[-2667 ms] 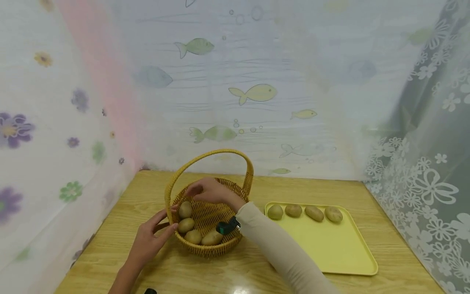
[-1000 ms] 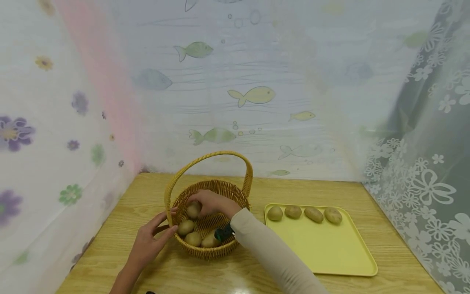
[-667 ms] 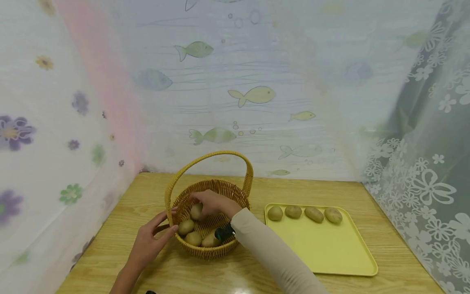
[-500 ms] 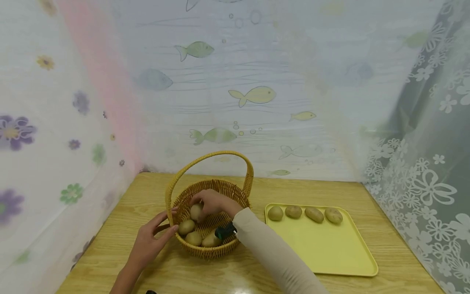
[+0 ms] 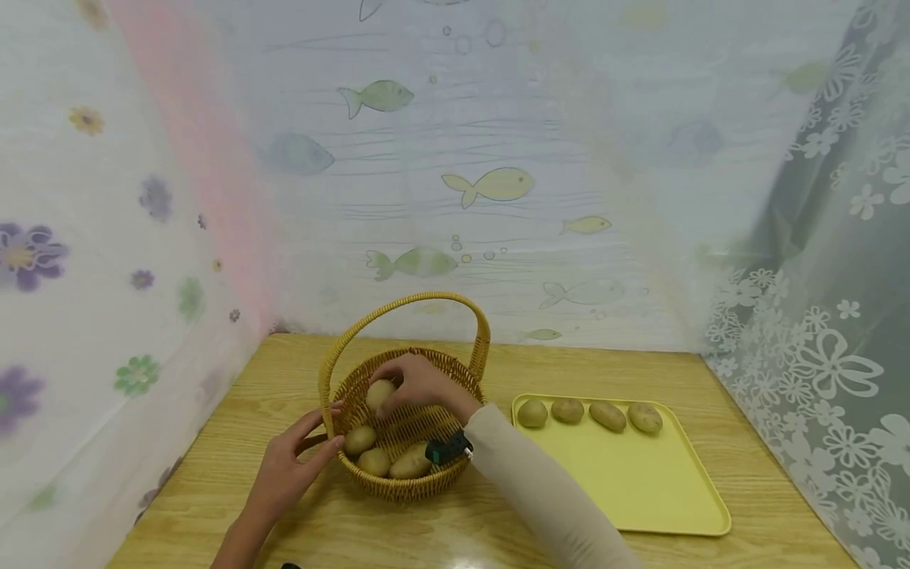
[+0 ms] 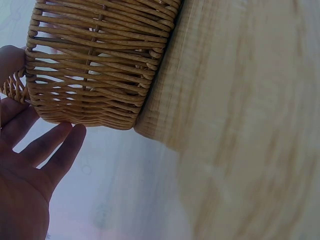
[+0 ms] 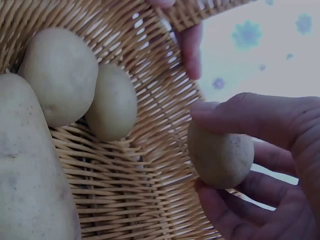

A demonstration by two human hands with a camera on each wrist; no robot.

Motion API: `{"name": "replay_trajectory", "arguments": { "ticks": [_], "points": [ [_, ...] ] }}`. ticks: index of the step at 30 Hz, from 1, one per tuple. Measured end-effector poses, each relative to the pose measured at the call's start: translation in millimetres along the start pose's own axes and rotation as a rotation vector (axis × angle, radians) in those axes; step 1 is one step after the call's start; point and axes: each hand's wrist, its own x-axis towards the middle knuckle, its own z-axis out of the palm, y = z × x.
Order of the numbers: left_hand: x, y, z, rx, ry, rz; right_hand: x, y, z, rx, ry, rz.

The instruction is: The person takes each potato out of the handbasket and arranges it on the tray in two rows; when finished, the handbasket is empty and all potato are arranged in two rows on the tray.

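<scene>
Wicker basket (image 5: 405, 488) held by left hand (image 5: 287, 462), small potato (image 5: 379, 394) pinched by right hand (image 5: 419, 383)

Fish-print fabric (image 5: 490, 183) hung at 12 o'clock. Wood-grain desk (image 5: 192, 506) ran below it. Basket stood on desk, arched handle (image 5: 434, 295) up. Yellow tray (image 5: 647, 482) lay flat, basket's 3 o'clock. Left hand came in at 8 o'clock: thumb and fingers about the handle's foot at 9 o'clock, light hold, two fingers straight and spread at the basket's outside. Right hand, beige sleeve (image 5: 547, 490), reached in from 4 o'clock; fingers curled, apart only by the potato's width.

One long potato (image 5: 410, 462) lay in basket at 6 o'clock. Four tray potatoes (image 5: 607, 416) sat in a row along the 12 o'clock edge. Two round potatoes (image 5: 360, 440) in basket at 7 and 8 o'clock. Pinched one: 10 o'clock inside basket, between right thumb and fingertips; couldn't tell if it touched wicker.
</scene>
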Motion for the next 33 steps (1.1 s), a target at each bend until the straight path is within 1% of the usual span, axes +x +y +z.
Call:
{"name": "replay_trajectory", "arguments": {
  "ticks": [4,11,18,27,33],
  "points": [
    [-0.5,-0.6,-0.3,0.001,0.004,-0.005,-8.9,-4.9,-5.6,0.032,0.049,-0.023],
    [-0.2,-1.6,-0.1,0.008,0.003,-0.005,-22.9,-11.1,-15.0,0.059,0.091,-0.065],
    [0.2,-1.2,0.7,0.002,0.0,0.006,-33.9,-12.7,-21.6,0.053,0.123,-0.09],
    [-0.5,-1.4,0.8,-0.003,0.0,0.001,-44.3,-12.0,-26.3,0.024,0.167,-0.155],
    [-0.2,-2.2,0.8,-0.001,0.001,0.002,-52.8,-15.1,-29.2,0.043,0.191,-0.156]
  ]
}}
